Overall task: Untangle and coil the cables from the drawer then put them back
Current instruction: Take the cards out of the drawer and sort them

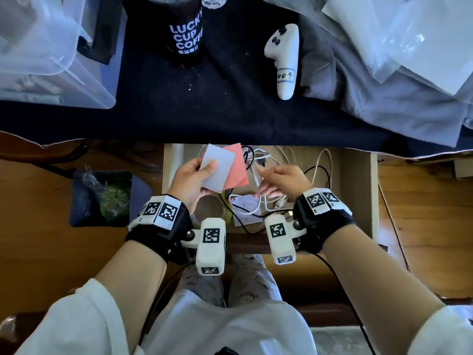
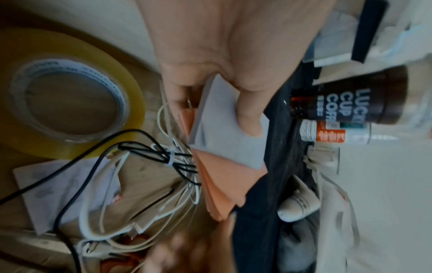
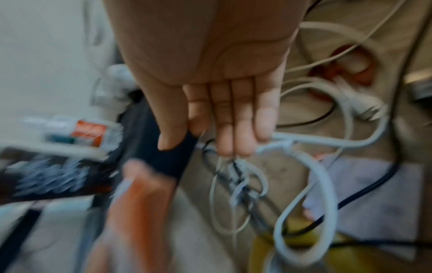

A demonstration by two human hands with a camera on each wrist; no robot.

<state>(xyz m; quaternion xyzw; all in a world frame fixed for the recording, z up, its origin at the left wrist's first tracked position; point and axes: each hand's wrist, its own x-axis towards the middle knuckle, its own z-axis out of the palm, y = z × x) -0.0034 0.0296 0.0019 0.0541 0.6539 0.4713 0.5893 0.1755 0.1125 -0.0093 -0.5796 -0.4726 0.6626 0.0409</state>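
Observation:
The open drawer [image 1: 358,180] holds a tangle of white and black cables [image 1: 258,160] [image 2: 173,158] [image 3: 238,181]; a small white tie binds several strands. My left hand [image 1: 202,175] [image 2: 215,107] is raised over the drawer's left part. Its thumb lies on top of a white note pad [image 1: 220,167] [image 2: 229,140], which it grips together with a pink pad [image 1: 236,170] [image 2: 222,190]. My right hand [image 1: 266,175] [image 3: 201,147] hovers just above the tangle, fingers straight and together, thumb apart, holding nothing. The right wrist view is blurred.
A yellowish tape roll [image 2: 70,103], a paper sheet [image 1: 245,208] and a white plug [image 3: 364,103] lie in the drawer. On the dark-clothed table [image 1: 204,111] stand a Lucky Cup Coffee cup [image 1: 185,34], a white controller [image 1: 282,57] and a clear bin [image 1: 46,52].

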